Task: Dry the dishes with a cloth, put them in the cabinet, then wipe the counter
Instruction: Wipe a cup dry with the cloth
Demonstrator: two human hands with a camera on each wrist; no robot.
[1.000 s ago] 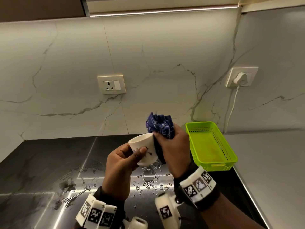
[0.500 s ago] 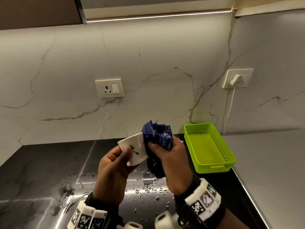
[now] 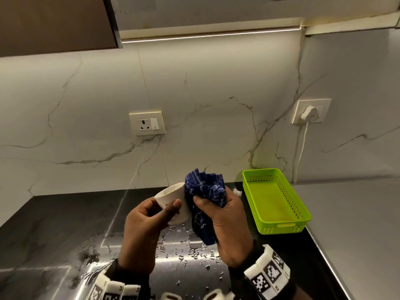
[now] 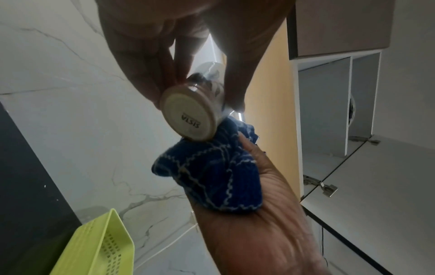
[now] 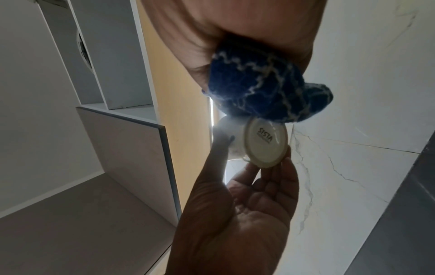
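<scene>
A person stood at a black desk (image 3: 54, 230) in a kitchen corner, both hands raised above it. The left hand (image 3: 142, 232) held a small white cup (image 3: 173, 198), thumb on one side and fingers curled round the other, with the cup tilted so its mouth faced up and to the left. In the left wrist view the cup's round base (image 4: 189, 116) showed, printed with the word SISTA. The right hand (image 3: 225, 226) gripped a bunched blue cloth (image 3: 205, 191) with thin white lines, fingers closed round it. The cloth pressed against the right side of the cup, touching it; part of the cloth hung down below the hand.

Water drops and smeared wet patches (image 3: 184, 250) lay on the desk beneath the hands. A lime-green plastic basket (image 3: 303, 215) with perforated walls sat on the desk to the right, near the right hand but apart from it. Behind, a white marble-patterned wall carried a socket with a switch (image 3: 147, 126) and, further right, a second socket holding a white plug (image 3: 310, 112) with a cord running down. A brown cabinet (image 3: 54, 20) hung at upper left, above a strip light (image 3: 216, 35).
</scene>
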